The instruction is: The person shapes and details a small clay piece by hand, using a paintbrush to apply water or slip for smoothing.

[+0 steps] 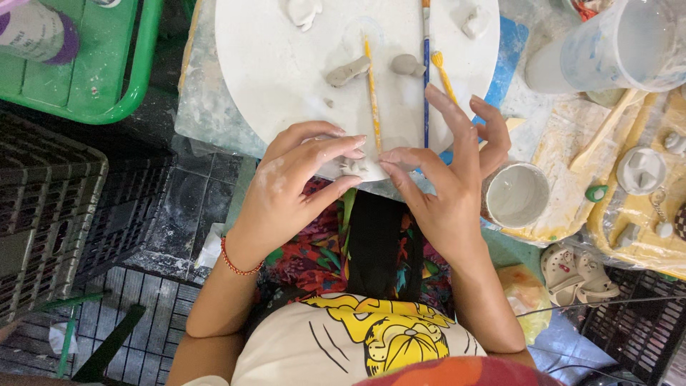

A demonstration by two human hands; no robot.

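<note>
Grey clay piece [351, 168] sits at the near edge of the round white board [271, 64], pinched between the left hand [286, 187] and right hand [446, 182]. She seems to be shaping it; soft squeezes next. Brushes [371, 93] lie just beyond.

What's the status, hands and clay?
Left hand and right hand both pinching small clay piece at near edge of round white board. Yellow brush lies just beyond the fingertips. Nothing blocking.
</note>
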